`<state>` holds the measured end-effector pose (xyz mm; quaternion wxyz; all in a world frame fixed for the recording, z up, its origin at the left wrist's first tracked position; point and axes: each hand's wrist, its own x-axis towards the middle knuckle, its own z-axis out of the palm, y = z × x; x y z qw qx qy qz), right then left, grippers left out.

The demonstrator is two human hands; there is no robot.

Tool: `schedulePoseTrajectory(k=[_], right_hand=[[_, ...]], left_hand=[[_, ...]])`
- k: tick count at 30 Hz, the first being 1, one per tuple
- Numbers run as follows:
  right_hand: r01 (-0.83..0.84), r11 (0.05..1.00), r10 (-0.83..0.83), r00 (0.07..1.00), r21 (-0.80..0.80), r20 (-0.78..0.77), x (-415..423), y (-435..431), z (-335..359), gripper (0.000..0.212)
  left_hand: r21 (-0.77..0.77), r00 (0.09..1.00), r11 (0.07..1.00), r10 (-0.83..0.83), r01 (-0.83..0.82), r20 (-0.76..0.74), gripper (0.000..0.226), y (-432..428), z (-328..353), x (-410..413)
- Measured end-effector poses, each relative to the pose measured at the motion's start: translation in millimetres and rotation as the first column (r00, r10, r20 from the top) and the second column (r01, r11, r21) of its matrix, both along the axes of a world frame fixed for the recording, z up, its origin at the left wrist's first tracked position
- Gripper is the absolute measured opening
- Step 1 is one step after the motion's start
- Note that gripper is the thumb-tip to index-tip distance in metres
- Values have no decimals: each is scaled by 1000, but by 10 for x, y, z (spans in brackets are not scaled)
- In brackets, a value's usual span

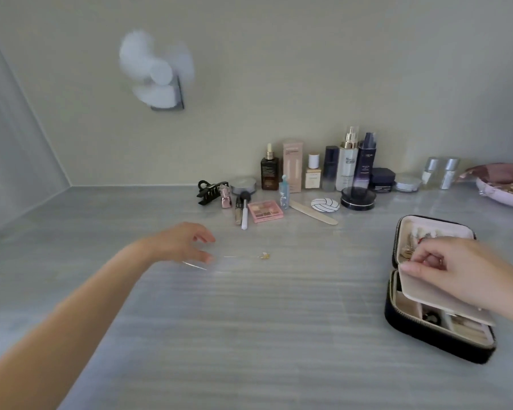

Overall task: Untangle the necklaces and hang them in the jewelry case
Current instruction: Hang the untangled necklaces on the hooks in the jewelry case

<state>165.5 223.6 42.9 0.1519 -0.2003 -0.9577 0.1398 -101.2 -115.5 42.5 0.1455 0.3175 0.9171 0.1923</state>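
Note:
A thin necklace chain lies on the grey tabletop and ends in a small gold pendant. My left hand hovers at the chain's left end, thumb tip touching it and index finger raised. Blur hides whether the chain is pinched. A silvery loop shows just under that hand. At the right stands the open black jewelry case with a cream lining. My right hand grips its cream inner flap at the upper edge. Small jewelry pieces show in the lid behind the flap.
Cosmetics line the back wall: bottles, a pink palette, a black hair claw, a nail file and a round black compact. A pink tray sits at far right. A white fan hangs on the wall.

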Motion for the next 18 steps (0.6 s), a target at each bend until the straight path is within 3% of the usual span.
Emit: schedulePoseTrajectory(k=[5,10,14,16,18], right_hand=[[-46,999,47,998,15,-35,-142,-176,45,25],[-52,997,56,996,59,-69,-209,-284,99,25],[-58,997,62,995,50,-79,-193,-311,105,24],[-63,997,66,994,41,-92,-182,-342,98,23],[-73,997,75,991,27,-106,-162,-375,86,22]], left_hand=[[-82,999,997,5,-8,-36,44,-299,-125,-120],[-28,988,998,-58,54,-145,19,-273,-242,-129],[-55,978,996,-74,65,-194,14,-226,-281,-61],[6,985,998,-63,64,-161,7,-161,-263,10],[152,997,988,-30,39,-65,15,-47,-197,101]])
